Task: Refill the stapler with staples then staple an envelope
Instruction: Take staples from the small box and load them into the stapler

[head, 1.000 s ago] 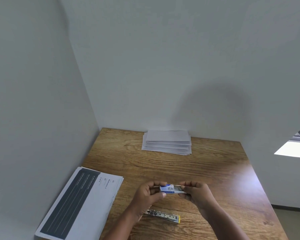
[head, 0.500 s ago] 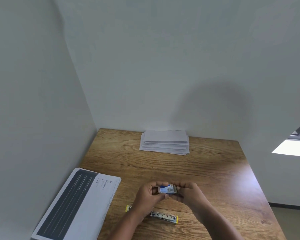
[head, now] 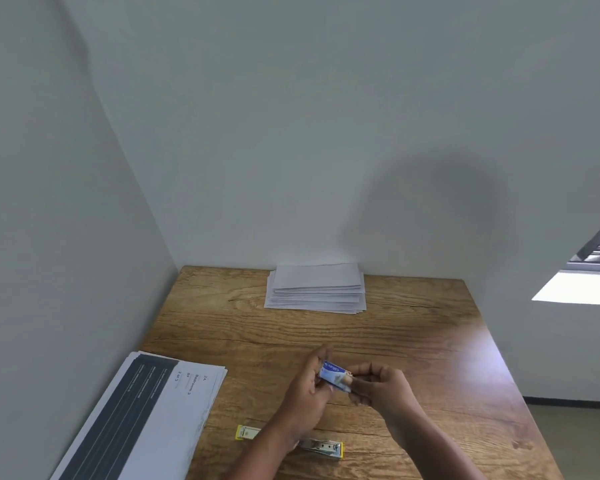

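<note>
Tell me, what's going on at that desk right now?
Left hand and right hand both on staple box. Stapler lies open beneath left forearm. Envelopes untouched.

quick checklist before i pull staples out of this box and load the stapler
1. Staple box held by both hands, left hand and right hand: ok.
2. Box open with a staple strip out: cannot tell, fingers cover the ends.
3. Stapler within reach: ok, it lies on the table below the left wrist.
4. Stapler opened for loading: ok by the look of it, it lies flat and stretched out, though the forearm hides its middle.
5. Envelopes ready: ok, stacked at the far edge by the wall.
6. Printed sheets clear of the work spot: ok, off to the left.
</note>
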